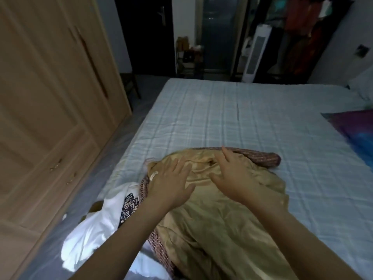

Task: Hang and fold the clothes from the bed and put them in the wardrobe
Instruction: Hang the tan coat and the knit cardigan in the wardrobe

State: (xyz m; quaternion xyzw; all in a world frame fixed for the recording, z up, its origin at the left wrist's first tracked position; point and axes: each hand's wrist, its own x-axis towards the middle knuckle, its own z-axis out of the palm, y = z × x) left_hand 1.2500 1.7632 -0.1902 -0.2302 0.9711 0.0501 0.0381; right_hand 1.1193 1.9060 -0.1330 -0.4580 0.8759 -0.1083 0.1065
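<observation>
Dim bedroom, bed [252, 110] with a pale checked sheet as the landmark. At its near edge lay a garment [212, 215] with gold satin lining up and a reddish woven outer showing at its rim, one sleeve [264, 157] pointing toward the bed's middle. Left hand [171, 184] lay flat on the lining, fingers straight, grasping nothing; right hand [232, 176] just beside it, fingers spread and relaxed on the fabric, also released. White printed garment [105, 219] hung off the bed's near left corner, unfolded. Wardrobe [50, 98] left of the bed, doors closed. Judgement: early, smoothing before first fold; both pieces left to fold or hang and stow.
</observation>
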